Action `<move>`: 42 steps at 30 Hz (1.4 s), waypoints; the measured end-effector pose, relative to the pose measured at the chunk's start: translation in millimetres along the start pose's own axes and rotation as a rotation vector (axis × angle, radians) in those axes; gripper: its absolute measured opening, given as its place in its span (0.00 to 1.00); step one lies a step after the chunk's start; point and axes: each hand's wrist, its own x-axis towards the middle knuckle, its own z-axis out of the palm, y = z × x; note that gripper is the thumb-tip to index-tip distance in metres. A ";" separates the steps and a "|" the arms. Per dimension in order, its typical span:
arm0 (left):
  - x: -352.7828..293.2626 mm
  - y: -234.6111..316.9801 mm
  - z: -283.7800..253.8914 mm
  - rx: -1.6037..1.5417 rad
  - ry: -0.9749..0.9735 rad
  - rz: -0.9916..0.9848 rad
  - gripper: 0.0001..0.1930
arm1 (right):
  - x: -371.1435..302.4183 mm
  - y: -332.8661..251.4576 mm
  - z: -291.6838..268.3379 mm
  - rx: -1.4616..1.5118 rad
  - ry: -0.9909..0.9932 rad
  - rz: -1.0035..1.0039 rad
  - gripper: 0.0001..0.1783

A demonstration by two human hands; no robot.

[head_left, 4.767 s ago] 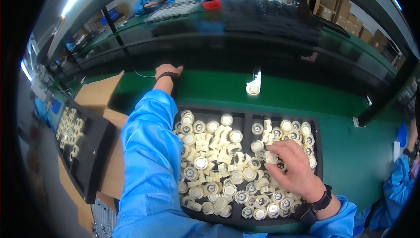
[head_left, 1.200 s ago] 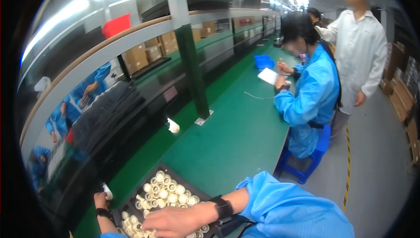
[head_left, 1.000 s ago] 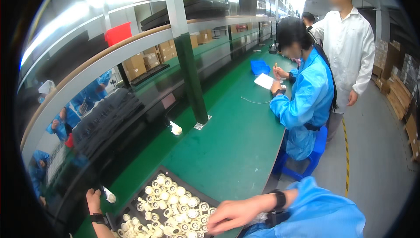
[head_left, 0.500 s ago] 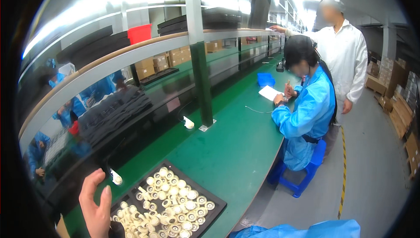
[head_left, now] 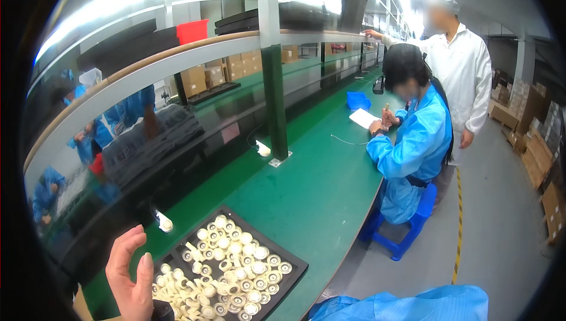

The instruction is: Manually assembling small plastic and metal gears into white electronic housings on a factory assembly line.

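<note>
My left hand (head_left: 131, 277) is raised at the lower left, fingers curved and thumb apart, with nothing between them. Just beside it, a black tray (head_left: 293, 268) lies on the green workbench. Loosely heaped in that tray are many cream plastic gear-like parts (head_left: 242, 268), some on their sides and some showing round toothed faces. The hand overlaps the tray's left part, and I cannot tell whether it touches anything there. My right hand is out of the picture. Blue cloth (head_left: 407, 306) fills the bottom edge right of the tray.
Small white devices (head_left: 165, 222) with thin cables sit along the bench's back edge near a post (head_left: 272, 85). Farther along, a co-worker in blue (head_left: 413, 138) sits on a blue stool (head_left: 407, 235), writing on white paper (head_left: 364, 119). Another person in white (head_left: 463, 73) stands behind.
The view has shifted slightly, so the tray and bench sit a little differently in the picture. My left hand keeps nearly the same pose. The seated co-worker's writing hand has moved slightly.
</note>
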 end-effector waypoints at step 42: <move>16.1 -31.6 20.6 -0.148 0.093 -0.106 0.12 | -100.9 -84.8 18.1 -0.483 0.037 0.045 0.14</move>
